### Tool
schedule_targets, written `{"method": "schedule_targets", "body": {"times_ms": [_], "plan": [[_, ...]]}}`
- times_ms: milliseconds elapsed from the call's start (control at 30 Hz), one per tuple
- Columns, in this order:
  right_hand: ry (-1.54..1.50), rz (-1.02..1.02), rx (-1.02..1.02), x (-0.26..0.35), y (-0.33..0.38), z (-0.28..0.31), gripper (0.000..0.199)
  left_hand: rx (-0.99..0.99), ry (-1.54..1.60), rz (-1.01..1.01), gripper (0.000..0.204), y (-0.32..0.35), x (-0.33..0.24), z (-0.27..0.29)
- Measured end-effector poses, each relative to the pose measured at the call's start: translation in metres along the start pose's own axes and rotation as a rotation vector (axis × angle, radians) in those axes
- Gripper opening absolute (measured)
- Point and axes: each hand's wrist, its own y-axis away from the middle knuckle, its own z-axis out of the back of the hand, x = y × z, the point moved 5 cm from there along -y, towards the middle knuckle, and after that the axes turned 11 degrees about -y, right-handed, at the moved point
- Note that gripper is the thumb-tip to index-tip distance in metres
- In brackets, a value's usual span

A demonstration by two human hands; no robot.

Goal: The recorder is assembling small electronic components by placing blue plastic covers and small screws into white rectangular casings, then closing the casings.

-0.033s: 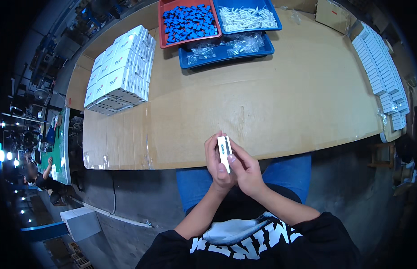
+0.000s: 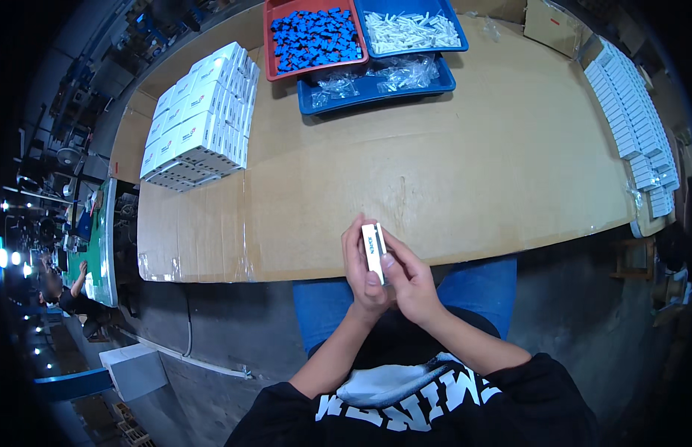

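Note:
A small white box (image 2: 372,249) with dark printing and a dark strip along one side is held between my two hands, just off the table's near edge. My left hand (image 2: 357,270) wraps it from the left, thumb low on its face. From the right, my right hand (image 2: 415,289) closes on it, with the thumb at the box's lower right side and fingers along the far side. Whatever is inside the box, if anything, cannot be seen.
A block of stacked white boxes (image 2: 189,123) stands on the cardboard-covered table (image 2: 435,171) at left. At the back are a red tray (image 2: 270,45) of blue parts and blue trays (image 2: 376,92) with white pieces and clear bags. More white boxes (image 2: 633,112) line the right edge.
Both hands and the box have shifted very slightly. The grip looks the same, and the trays and stacks have not moved.

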Motion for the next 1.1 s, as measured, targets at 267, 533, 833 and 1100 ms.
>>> {"method": "schedule_targets", "body": {"times_ms": [267, 533, 833, 1100], "plan": [[0.420, 0.141, 0.105, 0.033, -0.007, 0.022, 0.061, 0.233, 0.201, 0.253, 0.107, -0.004, -0.001, -0.011], [0.901, 0.604, 0.340, 0.054, -0.014, 0.032, 0.078, 0.323, 0.595, 0.948, 0.067, 0.005, -0.011, -0.023], [0.877, 0.813, 0.341, 0.053, -0.014, 0.036, 0.073, 0.407, 0.652, 1.051, 0.065, 0.013, -0.009, -0.029], [0.498, 0.585, 0.115, 0.034, -0.019, 0.048, 0.078, 0.423, 0.755, 1.055, 0.073, 0.014, -0.010, -0.030]]}}
